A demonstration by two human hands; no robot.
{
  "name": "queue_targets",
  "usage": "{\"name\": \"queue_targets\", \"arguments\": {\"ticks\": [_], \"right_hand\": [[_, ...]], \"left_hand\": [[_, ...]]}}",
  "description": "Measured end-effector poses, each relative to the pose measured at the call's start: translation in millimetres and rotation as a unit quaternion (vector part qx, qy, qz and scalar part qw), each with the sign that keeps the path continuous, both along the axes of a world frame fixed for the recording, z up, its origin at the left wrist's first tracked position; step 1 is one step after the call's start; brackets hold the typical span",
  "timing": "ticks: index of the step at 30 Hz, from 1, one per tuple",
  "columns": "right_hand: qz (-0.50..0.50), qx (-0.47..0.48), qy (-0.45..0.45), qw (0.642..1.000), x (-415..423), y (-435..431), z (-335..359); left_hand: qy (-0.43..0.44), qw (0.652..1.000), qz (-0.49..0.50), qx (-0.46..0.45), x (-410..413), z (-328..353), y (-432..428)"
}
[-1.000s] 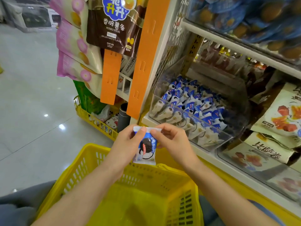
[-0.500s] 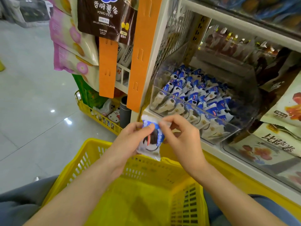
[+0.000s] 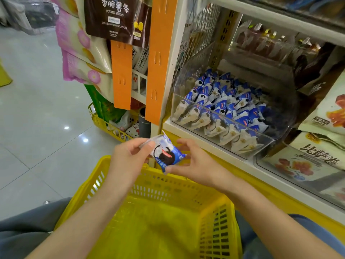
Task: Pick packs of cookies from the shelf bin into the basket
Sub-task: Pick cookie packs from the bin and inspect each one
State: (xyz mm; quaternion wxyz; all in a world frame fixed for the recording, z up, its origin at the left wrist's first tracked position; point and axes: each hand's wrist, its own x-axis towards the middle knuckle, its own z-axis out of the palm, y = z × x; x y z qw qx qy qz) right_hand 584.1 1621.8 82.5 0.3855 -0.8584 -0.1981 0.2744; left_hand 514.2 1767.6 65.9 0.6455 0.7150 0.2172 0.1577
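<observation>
1. Head view: the left hand [image 3: 128, 157] pinches the white top edge of one cookie pack [image 3: 166, 156] between thumb and fingers, closed on it.
2. The right hand [image 3: 194, 163] touches the lower corner of the same pack with its thumb; the other fingers are spread, and it seems to support more than grip.
3. The pack hangs tilted above the far rim of the yellow basket [image 3: 119, 200].
4. The clear shelf bin [image 3: 265, 146], just beyond and to the right, holds many similar packs.
</observation>
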Motion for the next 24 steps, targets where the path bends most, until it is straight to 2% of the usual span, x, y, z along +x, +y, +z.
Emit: {"name": "queue_targets", "arguments": {"ticks": [4, 7, 12, 15, 17, 24], "right_hand": [[-0.003, 0.102, -0.094, 0.99, -5.3, 6.4, 2.2], [-0.018, 0.144, -0.107, 0.984, -5.5, 7.2, 3.3], [-0.005, 0.159, -0.051, 0.986, -3.5, 9.3, 1.7], [-0.014, 0.167, 0.027, 0.985, -2.1, 9.1, 2.2], [-0.014, 0.175, 0.044, 0.983, -1.7, 8.7, 3.4], [0.051, 0.147, -0.151, 0.976, -5.7, 7.5, -1.0]], "left_hand": [[-0.006, 0.994, -0.045, 0.1, -3.3, 1.3, 0.0], [-0.002, 0.985, -0.063, 0.164, -5.5, -1.9, -1.6], [0.007, 0.975, -0.084, 0.207, -7.2, -2.8, 0.3], [0.015, 0.975, -0.103, 0.197, -8.7, -2.4, 2.7], [0.02, 0.977, -0.109, 0.184, -9.7, -3.1, 3.7], [0.017, 0.987, -0.109, 0.117, -10.7, -2.6, 4.7]]}}
